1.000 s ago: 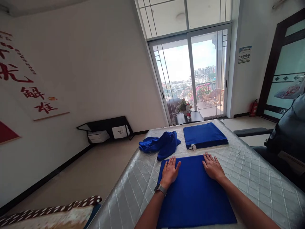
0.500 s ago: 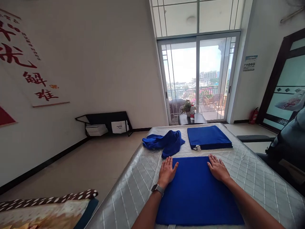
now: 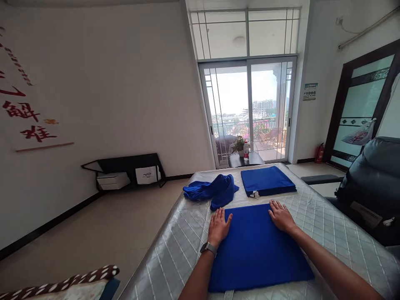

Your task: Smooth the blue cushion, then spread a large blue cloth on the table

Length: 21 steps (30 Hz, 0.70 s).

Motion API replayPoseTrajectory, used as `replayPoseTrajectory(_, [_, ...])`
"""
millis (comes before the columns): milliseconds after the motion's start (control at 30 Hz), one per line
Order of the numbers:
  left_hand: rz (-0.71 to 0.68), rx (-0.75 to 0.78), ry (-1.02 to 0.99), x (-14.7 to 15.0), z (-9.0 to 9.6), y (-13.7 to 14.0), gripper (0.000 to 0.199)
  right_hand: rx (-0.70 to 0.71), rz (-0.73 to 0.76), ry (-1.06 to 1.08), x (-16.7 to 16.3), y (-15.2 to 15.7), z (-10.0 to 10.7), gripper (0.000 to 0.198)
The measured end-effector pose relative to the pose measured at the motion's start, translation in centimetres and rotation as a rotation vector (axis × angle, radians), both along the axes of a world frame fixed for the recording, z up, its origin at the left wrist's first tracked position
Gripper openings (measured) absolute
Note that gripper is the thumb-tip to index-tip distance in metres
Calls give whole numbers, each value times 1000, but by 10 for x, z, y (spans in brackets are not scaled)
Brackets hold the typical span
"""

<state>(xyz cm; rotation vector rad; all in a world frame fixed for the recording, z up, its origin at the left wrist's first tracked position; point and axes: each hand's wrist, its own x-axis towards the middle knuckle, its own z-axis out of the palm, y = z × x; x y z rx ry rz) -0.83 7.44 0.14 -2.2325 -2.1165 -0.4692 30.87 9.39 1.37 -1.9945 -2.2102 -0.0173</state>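
A blue cloth [image 3: 254, 254] lies spread flat in front of me, roughly square, with a small pale tag at its near edge. My left hand [image 3: 218, 227] rests palm down on its far left corner, fingers stretched out; a watch is on that wrist. On the far right corner my right hand [image 3: 281, 215] lies flat too, fingers out. Just beyond, a crumpled blue cloth [image 3: 215, 189] sits on the left. To its right is a neat stack of folded blue cloths [image 3: 267, 180] with white tags at its near corner.
Everything blue lies on a mattress [image 3: 175, 246] with a silvery quilted cover. Past its far end stands a small table [image 3: 258, 159] with a bottle [image 3: 246, 151] and a potted plant. A dark chair [image 3: 371, 179] is at the right, patterned bedding [image 3: 78, 287] at the lower left.
The view has turned slightly right and up. Both hands stay flat on the same corners of the spread cloth, and the other cloths have not moved.
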Motion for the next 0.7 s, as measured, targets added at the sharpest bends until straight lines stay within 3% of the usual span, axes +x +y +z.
replayPoseTrajectory(267, [-6, 16, 6, -3, -6, 3, 78, -72, -35, 57, 1, -2, -8, 67])
replayPoseTrajectory(700, [-6, -27, 82, 0, -7, 9, 75, -38, -17, 96, 6, -2, -11, 67])
